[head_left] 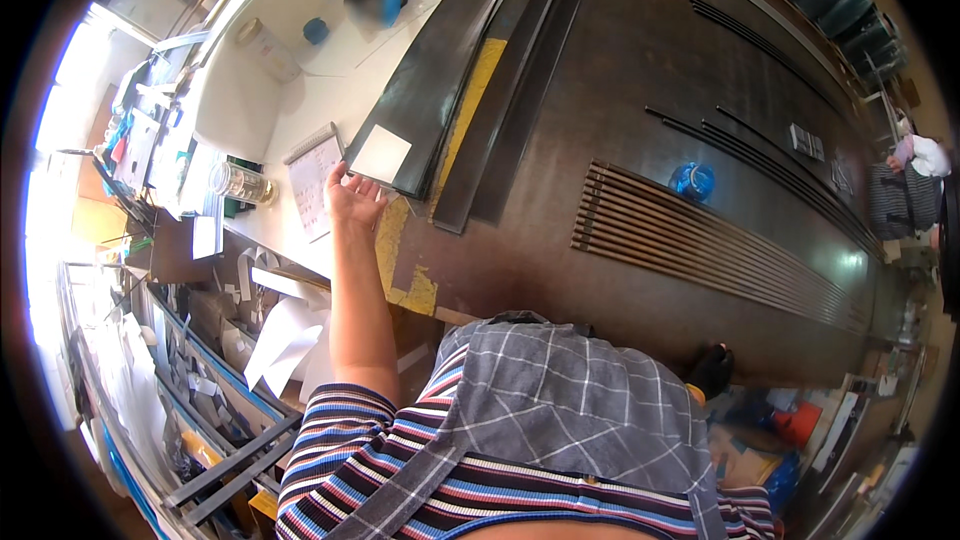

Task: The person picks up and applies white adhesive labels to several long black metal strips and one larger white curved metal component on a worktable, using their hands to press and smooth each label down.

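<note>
My left hand [355,198] is bare and palm up at the near end of a stack of long dark strips [440,60]. Its fingers are apart, slightly curled, and reach the stack's near left corner. A white square card [381,154] lies on that end, just beyond the fingertips. Beside the wrist is a spiral notepad [316,180] with handwriting. My right hand [712,372], in a black glove with bare fingertips, rests by the table's near edge; its fingers are mostly hidden. Narrower dark strips [515,90] lie right of the stack, with worn yellow tape [470,110] between.
A row of brown rods [700,245] lies on the dark table [520,275], with a blue tape roll [692,181] at its far edge. Thin dark rods [770,160] lie beyond. A glass jar [243,183] stands left. Paper scraps [290,335] fill the lower left. Another person [915,165] is far right.
</note>
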`<action>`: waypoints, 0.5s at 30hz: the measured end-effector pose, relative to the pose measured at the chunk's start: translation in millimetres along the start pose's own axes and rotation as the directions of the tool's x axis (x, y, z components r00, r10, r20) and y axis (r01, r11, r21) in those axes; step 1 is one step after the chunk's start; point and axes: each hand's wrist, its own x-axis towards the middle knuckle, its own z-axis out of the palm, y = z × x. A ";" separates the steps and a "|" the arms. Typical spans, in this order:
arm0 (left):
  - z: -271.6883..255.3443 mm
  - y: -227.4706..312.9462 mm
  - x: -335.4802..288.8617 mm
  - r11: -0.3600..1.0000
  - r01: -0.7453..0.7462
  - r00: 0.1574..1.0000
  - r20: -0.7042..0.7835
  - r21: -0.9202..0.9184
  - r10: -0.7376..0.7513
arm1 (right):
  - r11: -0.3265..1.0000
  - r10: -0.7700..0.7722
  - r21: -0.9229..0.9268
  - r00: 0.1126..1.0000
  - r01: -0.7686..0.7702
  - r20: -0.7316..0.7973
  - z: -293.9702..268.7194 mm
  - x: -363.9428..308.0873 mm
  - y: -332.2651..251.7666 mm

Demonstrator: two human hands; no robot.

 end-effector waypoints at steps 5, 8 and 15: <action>6.6 -2.2 -4.9 0.995 0.008 0.993 -0.115 -0.100 -0.020 | 0.999 0.004 -0.034 1.000 -0.005 -0.031 6.9 3.1 8.0; -1.0 1.0 7.1 0.988 0.015 0.994 -0.106 -0.154 -0.032 | 0.999 0.010 -0.041 0.999 -0.011 -0.036 8.4 3.3 12.4; 26.0 -9.2 23.7 0.989 0.004 0.995 0.100 -0.146 0.011 | 1.000 -0.003 -0.012 0.998 0.002 -0.064 10.4 2.0 8.3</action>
